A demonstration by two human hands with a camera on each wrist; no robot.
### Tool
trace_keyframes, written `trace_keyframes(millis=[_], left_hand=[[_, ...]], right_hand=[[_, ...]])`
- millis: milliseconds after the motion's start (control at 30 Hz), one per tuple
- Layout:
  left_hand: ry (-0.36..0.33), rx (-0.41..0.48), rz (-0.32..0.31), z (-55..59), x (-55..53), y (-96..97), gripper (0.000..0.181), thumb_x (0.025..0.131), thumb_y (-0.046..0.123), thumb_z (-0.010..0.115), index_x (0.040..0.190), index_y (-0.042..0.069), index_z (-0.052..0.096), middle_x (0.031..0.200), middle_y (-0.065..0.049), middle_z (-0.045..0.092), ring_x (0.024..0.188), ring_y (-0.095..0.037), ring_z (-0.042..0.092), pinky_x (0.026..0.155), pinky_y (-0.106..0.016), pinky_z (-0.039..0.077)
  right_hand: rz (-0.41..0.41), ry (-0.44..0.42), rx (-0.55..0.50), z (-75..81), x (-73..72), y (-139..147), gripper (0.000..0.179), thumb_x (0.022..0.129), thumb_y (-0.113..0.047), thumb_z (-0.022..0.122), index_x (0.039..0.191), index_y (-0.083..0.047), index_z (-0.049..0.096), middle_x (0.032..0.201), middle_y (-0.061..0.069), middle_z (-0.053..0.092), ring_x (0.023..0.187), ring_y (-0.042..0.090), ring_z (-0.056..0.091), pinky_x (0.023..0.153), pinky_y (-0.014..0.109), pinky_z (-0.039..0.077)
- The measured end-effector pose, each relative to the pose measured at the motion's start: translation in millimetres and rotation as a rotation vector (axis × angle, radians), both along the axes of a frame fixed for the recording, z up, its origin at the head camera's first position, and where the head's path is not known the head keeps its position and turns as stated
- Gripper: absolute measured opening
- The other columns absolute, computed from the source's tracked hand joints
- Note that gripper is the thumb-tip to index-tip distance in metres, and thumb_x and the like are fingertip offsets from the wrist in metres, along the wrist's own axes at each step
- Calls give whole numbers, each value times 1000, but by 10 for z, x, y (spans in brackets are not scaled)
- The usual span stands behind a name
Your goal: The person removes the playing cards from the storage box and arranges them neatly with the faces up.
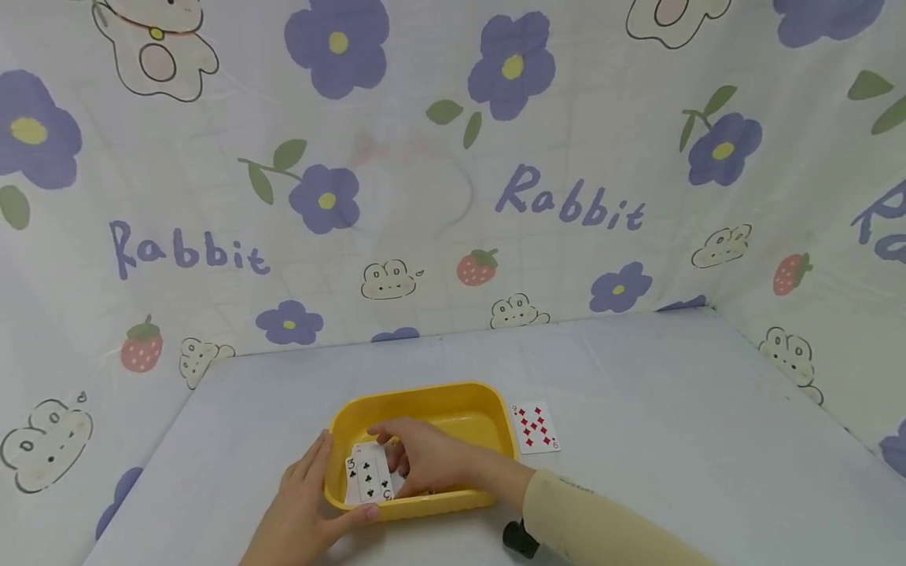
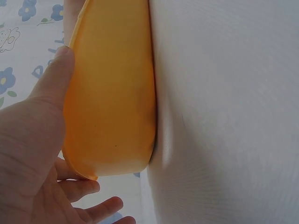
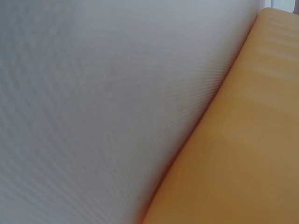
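Yellow tray (image 1: 425,405) touched by left hand (image 1: 303,495), fingers extended, cards (image 1: 368,475) inside partly covered by right hand (image 1: 428,456), its fingers' grip unclear, nine of diamonds (image 1: 535,429) laid alongside

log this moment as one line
left hand: touching yellow tray | right hand: inside tray, beside cards | nine of diamonds: outside, right of tray

- I have the left hand (image 1: 303,494) low in view, its thumb (image 2: 53,79) extended, well apart from the spread fingers (image 2: 107,208).
- I see the right forearm (image 1: 506,476) slanting in from lower right.
- My right hand (image 1: 430,456) is back-up, fingers bent.
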State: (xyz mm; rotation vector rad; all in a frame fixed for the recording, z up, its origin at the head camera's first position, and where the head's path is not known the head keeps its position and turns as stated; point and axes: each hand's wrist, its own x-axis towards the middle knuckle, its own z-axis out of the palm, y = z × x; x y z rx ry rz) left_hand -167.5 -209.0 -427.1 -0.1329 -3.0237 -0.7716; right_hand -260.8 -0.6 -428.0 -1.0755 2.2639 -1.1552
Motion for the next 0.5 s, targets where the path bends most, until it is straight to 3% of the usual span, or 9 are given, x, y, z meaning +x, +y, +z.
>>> trace_keyframes(millis=[333,500], left_hand=[[4,-3,-10,9,8,-3,125,70,80,64,156,1,19,159,-19,23,137,-41,32,106,-58,34],[-1,-2,-1,-2,-3,2,126,69,81,64,156,3,19,159,-19,23,137,-41,31,106,-58,34]], right_hand=[[4,11,12,16,13,13,83,72,-3,88,143,-6,46,112,-2,56,81,12,58,73,17,52],[3,33,2,-3,11,29,84,72,-5,89,143,-5,45,116,-1,55,82,10,58,73,17,52]])
